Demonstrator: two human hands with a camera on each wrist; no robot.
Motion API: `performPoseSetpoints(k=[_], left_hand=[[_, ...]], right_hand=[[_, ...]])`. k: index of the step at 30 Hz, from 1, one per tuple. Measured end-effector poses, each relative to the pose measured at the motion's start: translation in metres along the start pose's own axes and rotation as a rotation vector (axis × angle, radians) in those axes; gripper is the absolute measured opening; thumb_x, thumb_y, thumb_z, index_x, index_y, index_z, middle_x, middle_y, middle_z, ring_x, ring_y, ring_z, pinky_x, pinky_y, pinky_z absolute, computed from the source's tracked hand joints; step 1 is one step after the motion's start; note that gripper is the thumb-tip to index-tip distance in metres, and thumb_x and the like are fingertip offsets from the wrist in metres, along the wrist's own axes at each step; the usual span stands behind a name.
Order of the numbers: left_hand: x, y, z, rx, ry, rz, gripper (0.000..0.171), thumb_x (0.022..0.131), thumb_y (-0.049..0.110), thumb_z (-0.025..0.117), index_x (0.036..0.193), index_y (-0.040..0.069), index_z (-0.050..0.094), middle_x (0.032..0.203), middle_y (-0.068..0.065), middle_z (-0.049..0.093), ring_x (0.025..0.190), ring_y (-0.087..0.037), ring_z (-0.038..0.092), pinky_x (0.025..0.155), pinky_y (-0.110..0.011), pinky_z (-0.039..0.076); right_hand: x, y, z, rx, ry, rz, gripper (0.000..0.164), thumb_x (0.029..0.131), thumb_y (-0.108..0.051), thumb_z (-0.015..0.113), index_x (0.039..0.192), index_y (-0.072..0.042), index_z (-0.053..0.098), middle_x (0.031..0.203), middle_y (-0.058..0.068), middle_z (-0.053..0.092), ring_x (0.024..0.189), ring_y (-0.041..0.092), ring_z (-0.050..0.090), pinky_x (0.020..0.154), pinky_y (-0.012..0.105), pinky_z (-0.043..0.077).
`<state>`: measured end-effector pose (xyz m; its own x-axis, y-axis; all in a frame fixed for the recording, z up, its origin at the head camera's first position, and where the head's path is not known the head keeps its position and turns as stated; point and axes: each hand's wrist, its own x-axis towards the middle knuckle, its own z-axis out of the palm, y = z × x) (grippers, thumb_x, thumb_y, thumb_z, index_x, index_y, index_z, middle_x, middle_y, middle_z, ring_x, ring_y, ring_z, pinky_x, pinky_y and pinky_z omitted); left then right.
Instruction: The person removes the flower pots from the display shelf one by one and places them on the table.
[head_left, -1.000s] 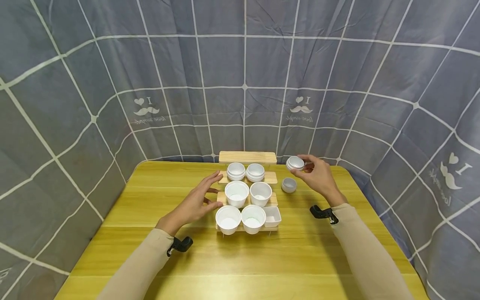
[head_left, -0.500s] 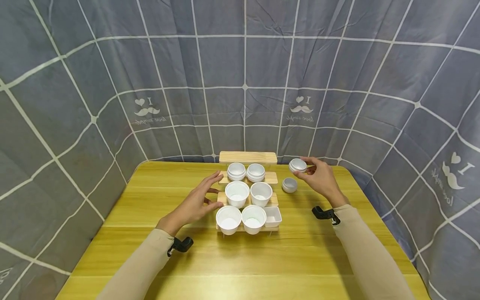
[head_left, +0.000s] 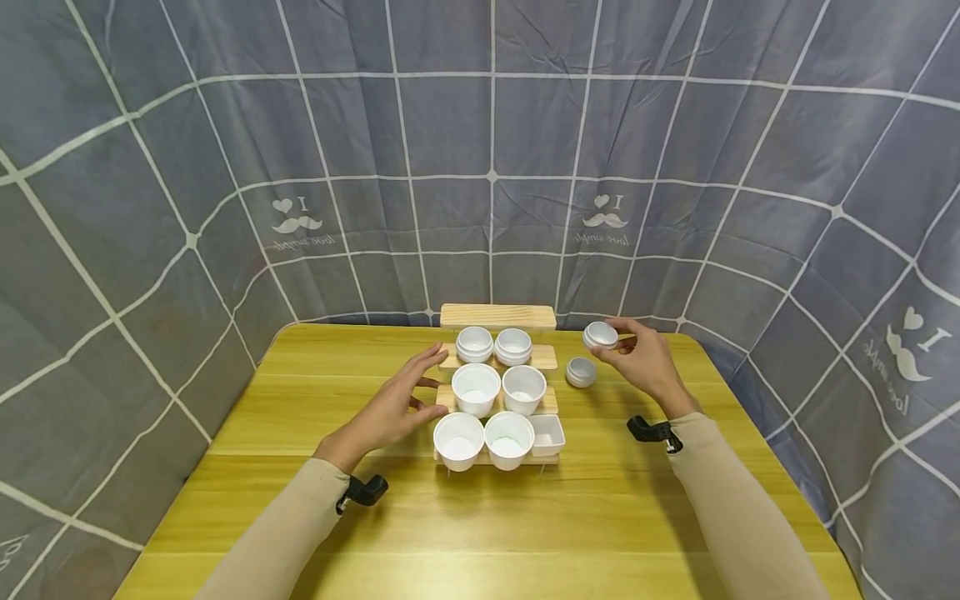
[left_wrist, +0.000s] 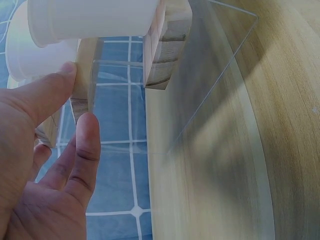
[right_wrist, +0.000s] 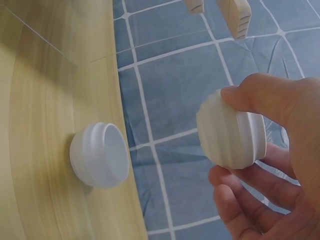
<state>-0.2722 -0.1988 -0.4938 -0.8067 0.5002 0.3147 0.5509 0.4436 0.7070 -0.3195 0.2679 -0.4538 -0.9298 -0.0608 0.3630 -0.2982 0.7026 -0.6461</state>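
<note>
My right hand (head_left: 643, 358) pinches a small white ribbed cup (right_wrist: 230, 132) between thumb and fingers, above the table right of the rack. A similar small white cup (right_wrist: 100, 156) stands upright on the table below it. My left hand (head_left: 392, 408) is spread at the left side of a stepped wooden rack (head_left: 498, 316). In the left wrist view its thumb reaches the end of a plank (left_wrist: 85, 82), with a fingertip just below. Two small white cups (head_left: 474, 343) sit on an upper plank, two larger cups (head_left: 476, 388) on the middle one.
On the front plank are two white cups (head_left: 458, 440) and a white rectangular dish (head_left: 547, 434). The rack has clear side panels (left_wrist: 215, 70). A grey checked curtain (head_left: 491, 217) stands behind and beside the yellow wooden table (head_left: 480, 533).
My right hand has shifted slightly right and towards me with the ribbed cup. The left hand has kept its place at the rack.
</note>
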Motion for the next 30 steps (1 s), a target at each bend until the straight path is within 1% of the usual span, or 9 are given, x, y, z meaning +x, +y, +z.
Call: performPoseSetpoints(k=[8, 15, 19, 21, 28, 30], left_hand=[[0.000, 0.000, 0.000, 0.000, -0.001, -0.003, 0.095, 0.106, 0.009, 0.088, 0.184, 0.014, 0.034, 0.195, -0.018, 0.022, 0.144, -0.048, 0.073, 0.098, -0.041, 0.071], [0.000, 0.001, 0.000, 0.003, 0.002, 0.001, 0.094, 0.106, 0.009, 0.088, 0.184, 0.013, 0.034, 0.195, -0.019, 0.022, 0.144, -0.047, 0.073, 0.098, -0.039, 0.070], [0.000, 0.001, 0.000, 0.004, 0.002, -0.001, 0.095, 0.106, 0.010, 0.088, 0.184, 0.013, 0.035, 0.195, -0.019, 0.022, 0.144, -0.047, 0.073, 0.097, -0.036, 0.069], [0.000, 0.001, 0.000, 0.005, 0.003, -0.002, 0.095, 0.105, 0.010, 0.088, 0.184, 0.013, 0.035, 0.195, -0.019, 0.023, 0.144, -0.046, 0.073, 0.097, -0.035, 0.069], [0.000, 0.002, 0.000, 0.008, 0.003, -0.001, 0.094, 0.106, 0.010, 0.088, 0.184, 0.013, 0.034, 0.195, -0.018, 0.023, 0.144, -0.047, 0.073, 0.097, -0.037, 0.070], [-0.001, 0.002, 0.000, 0.006, 0.004, -0.001, 0.094, 0.106, 0.010, 0.088, 0.184, 0.012, 0.035, 0.195, -0.017, 0.023, 0.144, -0.047, 0.073, 0.097, -0.037, 0.069]], right_hand=[[-0.002, 0.007, 0.001, -0.014, -0.004, 0.031, 0.064, 0.105, -0.030, 0.091, 0.158, -0.002, 0.069, 0.148, 0.028, 0.076, 0.117, 0.044, 0.079, 0.083, 0.017, 0.056], [-0.005, 0.011, 0.003, -0.018, -0.012, 0.045, 0.065, 0.106, -0.029, 0.090, 0.160, -0.002, 0.067, 0.151, 0.028, 0.074, 0.119, 0.045, 0.078, 0.089, 0.031, 0.060], [-0.005, 0.015, 0.005, -0.022, -0.008, 0.041, 0.065, 0.106, -0.027, 0.090, 0.160, -0.001, 0.067, 0.151, 0.029, 0.073, 0.119, 0.047, 0.078, 0.090, 0.034, 0.061], [-0.005, 0.017, 0.005, -0.025, -0.007, 0.042, 0.065, 0.105, -0.026, 0.091, 0.160, 0.000, 0.066, 0.151, 0.030, 0.073, 0.119, 0.047, 0.079, 0.089, 0.033, 0.061], [-0.004, 0.024, 0.007, -0.027, -0.007, 0.058, 0.066, 0.104, -0.025, 0.092, 0.159, 0.001, 0.066, 0.153, 0.030, 0.073, 0.121, 0.048, 0.079, 0.084, 0.017, 0.056], [-0.004, 0.026, 0.008, -0.027, -0.006, 0.064, 0.066, 0.104, -0.025, 0.092, 0.159, 0.001, 0.067, 0.153, 0.030, 0.073, 0.121, 0.048, 0.079, 0.082, 0.014, 0.054]])
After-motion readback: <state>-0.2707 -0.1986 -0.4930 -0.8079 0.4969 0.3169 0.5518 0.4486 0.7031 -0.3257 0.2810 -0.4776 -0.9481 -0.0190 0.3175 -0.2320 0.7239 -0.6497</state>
